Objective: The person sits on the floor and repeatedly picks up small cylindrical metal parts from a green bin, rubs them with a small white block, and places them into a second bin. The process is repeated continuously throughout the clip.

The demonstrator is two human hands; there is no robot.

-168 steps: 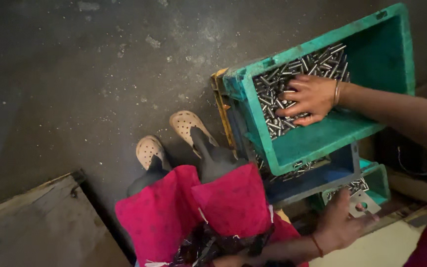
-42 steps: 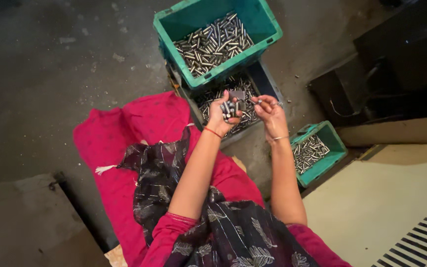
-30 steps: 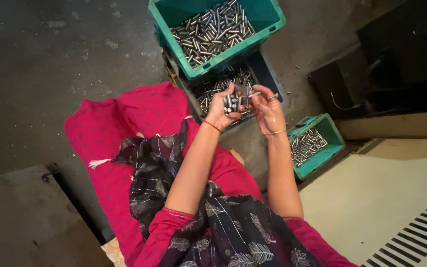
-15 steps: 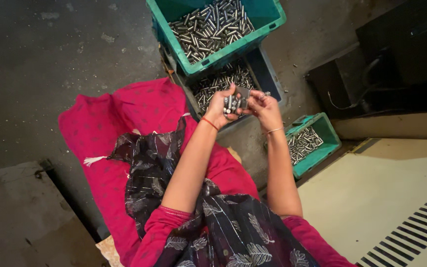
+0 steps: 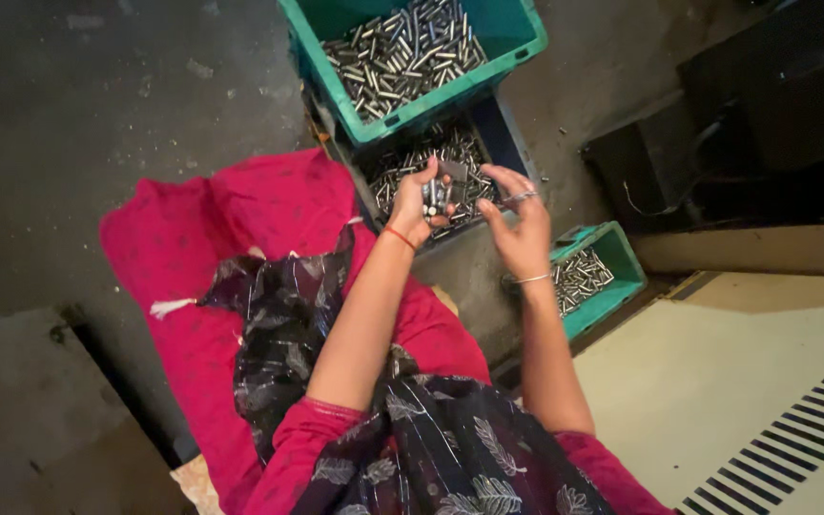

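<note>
My left hand [image 5: 422, 202] is closed around a bunch of small metal pins [image 5: 439, 194] and holds them over a dark blue crate [image 5: 510, 143] that is full of the same pins. My right hand [image 5: 517, 224] is just to the right of it, pinching one thin pin [image 5: 517, 197] between thumb and fingers. A large green crate [image 5: 517, 29] of pins rests on top of the blue crate, at the far side.
A smaller green bin [image 5: 622, 277] with pins stands on the floor to the right of my right wrist. Dark boxes [image 5: 717, 143] stand at the right. My red-clothed knees [image 5: 269, 210] are left of the crates. A pale mat [image 5: 746, 401] lies at the lower right.
5.6 s ago my right hand was down in the big green crate. Since 1.4 s ago both hands stay together over the blue crate; the right hand has drawn slightly away with one pin.
</note>
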